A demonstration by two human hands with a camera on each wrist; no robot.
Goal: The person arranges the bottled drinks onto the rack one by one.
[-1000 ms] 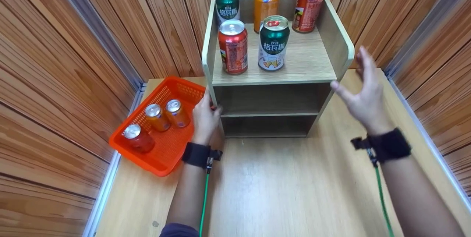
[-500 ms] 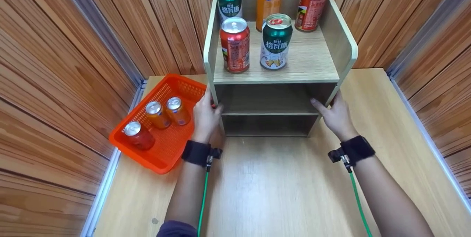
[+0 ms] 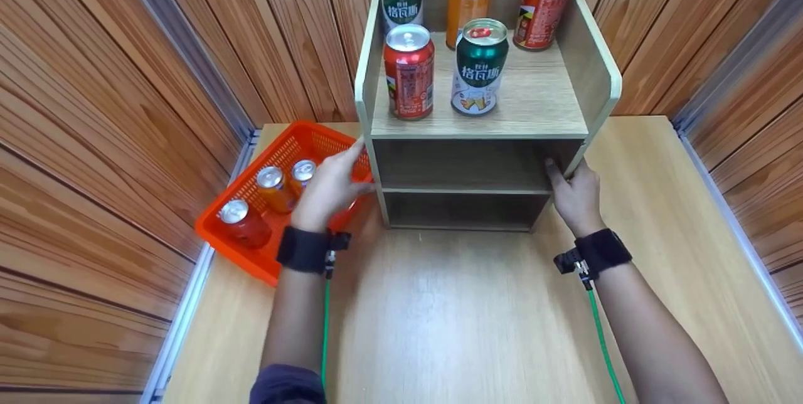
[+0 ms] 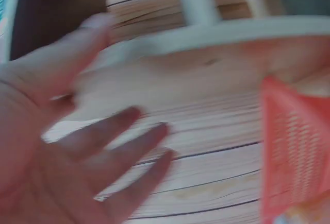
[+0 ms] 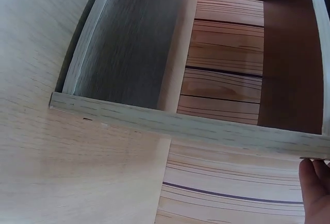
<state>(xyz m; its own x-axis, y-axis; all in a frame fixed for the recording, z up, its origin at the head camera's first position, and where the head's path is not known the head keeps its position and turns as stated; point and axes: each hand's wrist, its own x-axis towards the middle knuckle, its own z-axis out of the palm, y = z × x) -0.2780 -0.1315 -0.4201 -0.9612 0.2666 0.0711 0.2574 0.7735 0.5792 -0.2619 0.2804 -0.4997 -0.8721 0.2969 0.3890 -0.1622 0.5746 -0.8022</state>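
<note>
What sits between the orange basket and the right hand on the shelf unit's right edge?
In the head view, the left hand and the wooden shelf unit with its two bare lower compartments lie between the orange basket and the right hand.

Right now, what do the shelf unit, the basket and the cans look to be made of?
Shelf unit: wood or wood-look board, matte, grain lines and pale edge banding showing. Basket: orange plastic by its look, glossy mesh walls. Cans, such as the red can: likely aluminium, printed sides, shiny silver tops.
</note>
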